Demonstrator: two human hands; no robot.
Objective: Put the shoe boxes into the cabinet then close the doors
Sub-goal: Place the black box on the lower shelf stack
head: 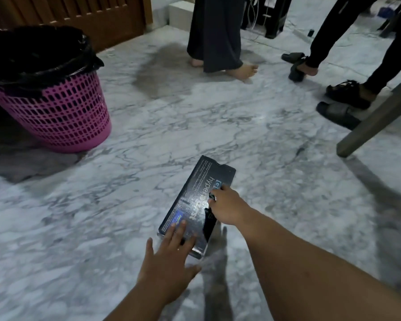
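Observation:
A dark shoe box (200, 191) with pale lettering lies on the marble floor, its long side running away from me. My left hand (169, 258) rests flat with spread fingers on the box's near end. My right hand (227, 208) sits at the box's right edge, fingers curled over the lid; whether it grips the edge or only touches it is unclear. No cabinet is in view.
A pink perforated bin (63, 112) with a black liner stands at the left. Two people stand ahead: bare feet (241, 71) under a dark robe, and legs in black with sandals (343, 105) at the right. A grey furniture leg (375, 117) slants in at the right.

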